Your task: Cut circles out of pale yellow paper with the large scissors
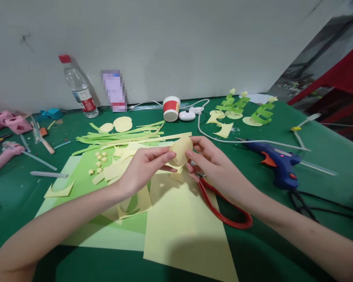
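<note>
Small paper stars (99,164) lie left of the left hand (141,167), which pinches one edge of a pale yellow disc (181,152) between both hands; light rim pressure should avoid creases. The right hand (214,159) pinches the opposite edge, with red-handled scissors (237,225) just below, perhaps hooked on its fingers; I cannot tell.
</note>
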`<state>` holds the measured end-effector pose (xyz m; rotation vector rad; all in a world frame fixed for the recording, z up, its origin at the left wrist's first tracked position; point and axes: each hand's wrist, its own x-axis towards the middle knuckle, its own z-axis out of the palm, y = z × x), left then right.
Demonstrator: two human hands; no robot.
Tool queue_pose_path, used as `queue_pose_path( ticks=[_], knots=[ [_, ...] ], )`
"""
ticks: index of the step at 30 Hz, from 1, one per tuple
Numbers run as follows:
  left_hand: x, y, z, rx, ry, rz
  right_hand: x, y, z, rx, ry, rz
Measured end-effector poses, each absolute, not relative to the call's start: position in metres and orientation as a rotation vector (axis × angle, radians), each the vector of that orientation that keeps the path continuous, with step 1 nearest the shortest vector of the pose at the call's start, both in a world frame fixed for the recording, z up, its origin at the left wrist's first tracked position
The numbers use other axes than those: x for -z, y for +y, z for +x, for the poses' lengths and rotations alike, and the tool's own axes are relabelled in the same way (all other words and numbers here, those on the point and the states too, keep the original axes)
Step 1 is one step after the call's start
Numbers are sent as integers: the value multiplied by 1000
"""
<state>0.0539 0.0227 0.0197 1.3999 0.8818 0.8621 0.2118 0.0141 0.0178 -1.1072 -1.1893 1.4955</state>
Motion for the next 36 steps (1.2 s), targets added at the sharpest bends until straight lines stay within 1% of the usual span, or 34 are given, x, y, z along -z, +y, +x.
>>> queue_pose_path(
  ticks=[6,11,19,23,25,29,32,34,36],
  knots=[
    [-11,20,52,-959,1011,1719,-15,11,208,-1750,-1006,-1007],
    [-7,16,60,-951,779,1563,-18,0,203,-1951,-911,-903],
    [-8,11,71,-972,596,1539,-19,-6,205,-2097,-822,-833],
    [-4,11,70,-1010,614,1629,-16,-6,202,-2104,-843,-911],
    [-3,11,68,-992,672,1674,-15,-7,200,-2052,-879,-964],
    [-5,12,59,-998,921,1678,-12,-6,199,-1876,-971,-1060],
    [-13,19,47,-886,1085,1785,-11,-4,198,-1825,-1068,-1136],
    [-22,36,30,-812,1215,1833,-10,-3,198,-1808,-1141,-1180],
    [-30,67,4,-909,1430,1808,-10,-3,199,-1795,-1206,-1214]
  ],
)
